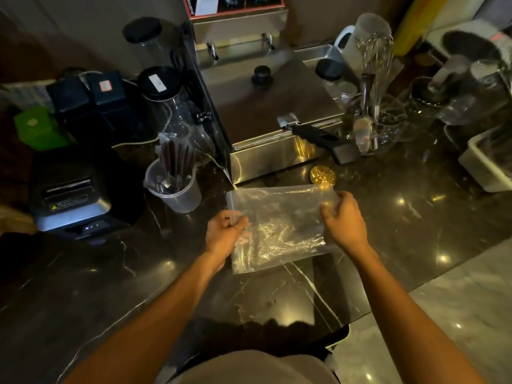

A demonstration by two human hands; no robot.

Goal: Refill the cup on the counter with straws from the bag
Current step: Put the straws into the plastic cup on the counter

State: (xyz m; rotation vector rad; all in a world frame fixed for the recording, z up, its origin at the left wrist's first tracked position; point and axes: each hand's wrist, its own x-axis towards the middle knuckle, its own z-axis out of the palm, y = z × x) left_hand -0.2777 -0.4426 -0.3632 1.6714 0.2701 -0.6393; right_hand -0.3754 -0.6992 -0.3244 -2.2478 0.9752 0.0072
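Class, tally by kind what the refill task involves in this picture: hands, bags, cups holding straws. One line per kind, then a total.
Bare hands: 2, left hand and right hand
Clear empty-looking plastic bag: 1
Translucent plastic cup holding dark wrapped straws: 1
Total: 4
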